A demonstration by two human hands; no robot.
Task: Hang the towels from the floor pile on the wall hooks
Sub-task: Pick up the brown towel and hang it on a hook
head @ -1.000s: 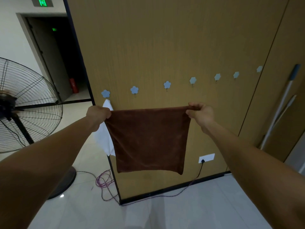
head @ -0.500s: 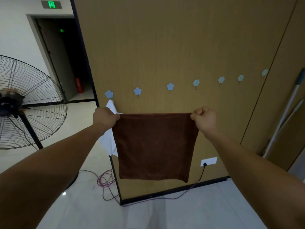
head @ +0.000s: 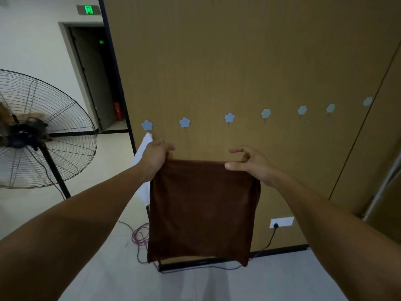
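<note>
We are holding the brown towel (head: 201, 209) spread at the centre of the frame, just below the row of hooks (head: 229, 117). Our left hand (head: 156, 157) is gripping its top left corner. Our right hand (head: 253, 166) is pinching the top edge (index finger lifted off). A white towel (head: 144, 146) is hanging under the leftmost hook (head: 147, 125), behind our left hand.

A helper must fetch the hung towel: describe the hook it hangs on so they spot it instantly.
On the wooden wall panel runs a row of pale blue flower-shaped hooks. Follow it to the left end, beside the panel's dark edge toward the standing fan. That last hook alone has a white towel hanging beneath it; the other hooks are bare.
</note>
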